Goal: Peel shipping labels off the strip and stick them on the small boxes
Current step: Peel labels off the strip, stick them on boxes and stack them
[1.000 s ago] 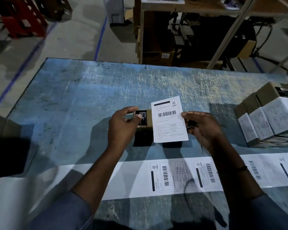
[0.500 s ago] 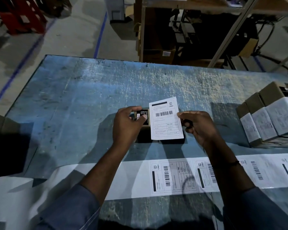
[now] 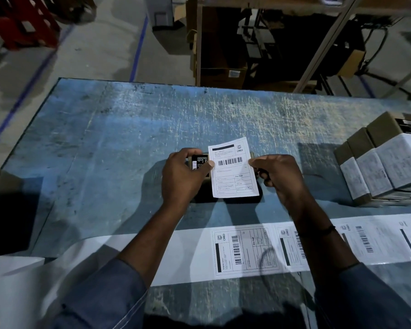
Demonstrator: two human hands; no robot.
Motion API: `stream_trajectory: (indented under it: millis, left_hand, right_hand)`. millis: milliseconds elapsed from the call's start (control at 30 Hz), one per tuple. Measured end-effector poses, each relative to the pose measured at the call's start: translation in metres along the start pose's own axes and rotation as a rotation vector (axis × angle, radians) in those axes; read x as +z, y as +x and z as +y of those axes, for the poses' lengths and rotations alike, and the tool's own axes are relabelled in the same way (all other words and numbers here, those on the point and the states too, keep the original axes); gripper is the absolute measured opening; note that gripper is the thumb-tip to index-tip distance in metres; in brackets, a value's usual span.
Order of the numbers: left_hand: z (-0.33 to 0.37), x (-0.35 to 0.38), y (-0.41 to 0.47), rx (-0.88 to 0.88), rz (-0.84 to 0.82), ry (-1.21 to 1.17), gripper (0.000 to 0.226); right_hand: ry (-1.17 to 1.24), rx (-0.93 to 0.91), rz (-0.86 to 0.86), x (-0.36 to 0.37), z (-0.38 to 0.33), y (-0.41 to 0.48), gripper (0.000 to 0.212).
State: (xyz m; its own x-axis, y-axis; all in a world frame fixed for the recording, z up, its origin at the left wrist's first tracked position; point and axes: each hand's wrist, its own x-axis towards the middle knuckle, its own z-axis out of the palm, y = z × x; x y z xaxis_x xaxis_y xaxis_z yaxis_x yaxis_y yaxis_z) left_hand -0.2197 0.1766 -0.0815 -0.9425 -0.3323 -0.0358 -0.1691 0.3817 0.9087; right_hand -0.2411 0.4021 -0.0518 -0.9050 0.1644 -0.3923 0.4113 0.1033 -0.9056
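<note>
My label (image 3: 234, 176) is white with black barcode stripes; the box (image 3: 199, 161) is brown with a black panel; the table (image 3: 105, 138) is scratched blue.

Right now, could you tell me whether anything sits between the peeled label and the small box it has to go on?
Nothing visible does. The label lies over the small box, pinched at its right edge by the right hand; the left hand grips the box's left end, thumb at the label's edge.
</note>
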Motion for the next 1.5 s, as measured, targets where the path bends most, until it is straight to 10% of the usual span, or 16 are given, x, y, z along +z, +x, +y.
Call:
stream_trajectory:
  millis: [467, 600, 833, 1067, 1500]
  left_hand:
    - [-0.014, 0.003, 0.004, -0.014, -0.046, -0.135, 0.036]
    - [-0.013, 0.003, 0.003, -0.038, -0.069, -0.190, 0.038]
    - [-0.016, 0.001, 0.003, -0.008, -0.101, -0.235, 0.026]
    - [-0.016, 0.003, 0.004, -0.041, -0.083, -0.275, 0.036]
    - [-0.021, -0.022, 0.003, 0.007, -0.237, -0.110, 0.036]
  right_hand:
    - [-0.605, -0.234, 0.308, 0.026, -0.001, -0.019, 0.009]
    - [-0.913, -0.633, 0.508, 0.040, 0.005, -0.033, 0.025]
    - [-1.031, -0.732, -0.259, 0.106, 0.023, -0.074, 0.081]
    - [-1.148, -0.589, -0.197, 0.065, 0.029, -0.051, 0.105]
    - [-1.109, -0.716, -0.039, 0.032, 0.034, -0.040, 0.053]
